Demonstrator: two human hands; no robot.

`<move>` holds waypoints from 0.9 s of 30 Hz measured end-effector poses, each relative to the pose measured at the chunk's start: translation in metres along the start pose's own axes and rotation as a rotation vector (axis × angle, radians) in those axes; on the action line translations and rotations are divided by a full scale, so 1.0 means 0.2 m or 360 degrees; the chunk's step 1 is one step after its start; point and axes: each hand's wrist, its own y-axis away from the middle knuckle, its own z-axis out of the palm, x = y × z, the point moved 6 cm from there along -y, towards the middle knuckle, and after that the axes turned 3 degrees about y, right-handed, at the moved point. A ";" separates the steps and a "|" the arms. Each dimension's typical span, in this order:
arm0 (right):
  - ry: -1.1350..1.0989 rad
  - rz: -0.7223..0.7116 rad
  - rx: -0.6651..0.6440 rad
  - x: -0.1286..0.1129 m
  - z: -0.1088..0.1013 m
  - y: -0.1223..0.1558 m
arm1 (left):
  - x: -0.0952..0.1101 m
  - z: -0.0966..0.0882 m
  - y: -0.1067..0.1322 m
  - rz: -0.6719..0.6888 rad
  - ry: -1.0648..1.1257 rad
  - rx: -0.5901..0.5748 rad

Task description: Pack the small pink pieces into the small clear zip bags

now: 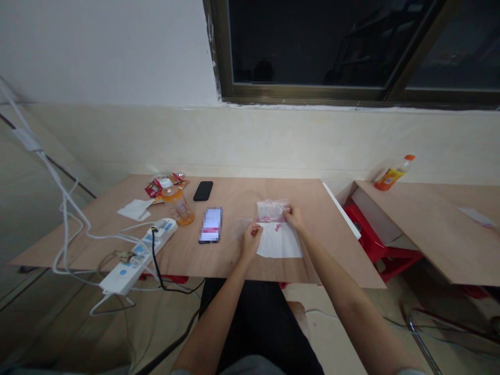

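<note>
A white sheet of paper [279, 245] lies on the table in front of me, with small pink bits [277, 227] near its upper edge. Just beyond it is a clear plastic bag [271, 210] with pink pieces along its lower side. My right hand [294, 215] is closed on the bag's right end. At the paper's upper left corner, my left hand [252, 237] is pinched together; whatever lies between its fingertips is too small to make out. A thin transparent plastic piece [239, 227] rests beside that hand.
Left of my hands are a lit phone [211, 225], a black phone [203, 190], an orange drink bottle [177, 202], red wrappers [154, 188], a tissue [135, 209] and a power strip [138, 256] with cables. Another bottle [394, 174] stands tilted on the right-hand table [441, 224].
</note>
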 end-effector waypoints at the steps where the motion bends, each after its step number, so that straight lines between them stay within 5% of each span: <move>1: 0.0080 -0.0012 0.0021 -0.01 -0.01 0.01 | 0.00 0.00 0.00 0.0004 -0.0014 0.0000; 8: 0.0040 0.0035 0.0346 0.05 -0.17 0.23 | 0.03 0.03 0.01 0.0152 -0.0322 -0.0095; 15: -0.0261 0.0131 0.0342 0.10 -0.22 0.43 | 0.20 0.20 0.05 0.0644 -0.1388 -0.0417; 27: -0.0154 0.0211 0.0290 0.13 -0.20 0.42 | 0.22 0.22 0.00 0.0534 -0.2003 -0.0467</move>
